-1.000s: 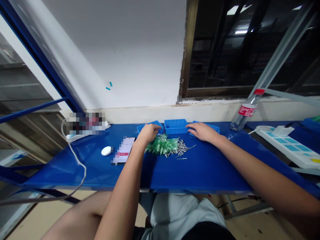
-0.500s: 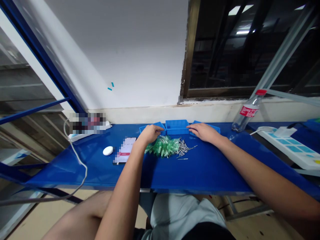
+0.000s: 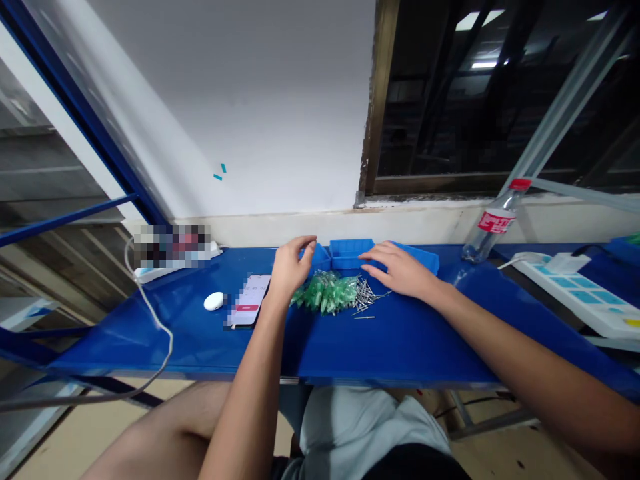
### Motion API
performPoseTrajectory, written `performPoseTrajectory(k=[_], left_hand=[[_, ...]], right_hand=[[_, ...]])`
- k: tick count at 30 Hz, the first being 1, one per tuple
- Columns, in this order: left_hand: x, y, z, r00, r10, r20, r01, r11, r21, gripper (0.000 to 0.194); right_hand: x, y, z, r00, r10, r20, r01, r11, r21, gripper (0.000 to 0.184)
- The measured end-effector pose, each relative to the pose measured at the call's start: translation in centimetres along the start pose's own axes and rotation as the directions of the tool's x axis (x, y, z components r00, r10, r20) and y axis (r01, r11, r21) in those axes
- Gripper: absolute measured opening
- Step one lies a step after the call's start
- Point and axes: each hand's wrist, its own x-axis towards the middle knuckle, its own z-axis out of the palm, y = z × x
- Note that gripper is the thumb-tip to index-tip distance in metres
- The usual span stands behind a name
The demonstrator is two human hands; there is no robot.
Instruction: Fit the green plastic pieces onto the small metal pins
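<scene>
Rivets (image 3: 366, 293) lie loose at the middle of the table (image 3: 400, 353), against the right side of a heap of green packets (image 3: 327, 293). Just beyond stand three blue trays: left (image 3: 320, 260), middle (image 3: 351, 248) and right (image 3: 420, 259). The left hand (image 3: 295, 263) is over the left tray, its grip modestly parted; the right hand (image 3: 397, 268) is in front of the right one, thumb and fingers apart. Whether either touches a tray, I cannot tell. A phone (image 3: 253, 300) lies left of the packets.
</scene>
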Motion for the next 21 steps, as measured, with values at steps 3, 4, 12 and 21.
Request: performPoseTrajectory(k=[3, 4, 12, 21], left_hand=[[-2.0, 0.3, -1.1, 0.992, -0.05, -0.117, 0.047, 0.998, -0.028, 0.03], [-2.6, 0.3, -1.3, 0.988, -0.066, -0.137, 0.062, 0.997, -0.035, 0.029], [-4.2, -0.3, -1.2, 0.966, -0.149, -0.212, 0.125, 0.984, -0.124, 0.032], [-4.3, -0.6, -0.8, 0.973, -0.163, -0.166, 0.14, 0.98, -0.141, 0.032]], right_hand=[[0.9, -2.8, 0.1, 0.995, -0.099, 0.013, 0.097, 0.99, 0.098, 0.033], [1.3, -3.6, 0.2, 0.991, -0.13, 0.03, 0.126, 0.984, 0.128, 0.035], [5.1, -7.4, 2.9, 0.9, -0.409, 0.152, 0.383, 0.908, 0.171, 0.053], [7.3, -7.5, 3.4, 0.819, -0.519, 0.245, 0.486, 0.854, 0.186, 0.013]])
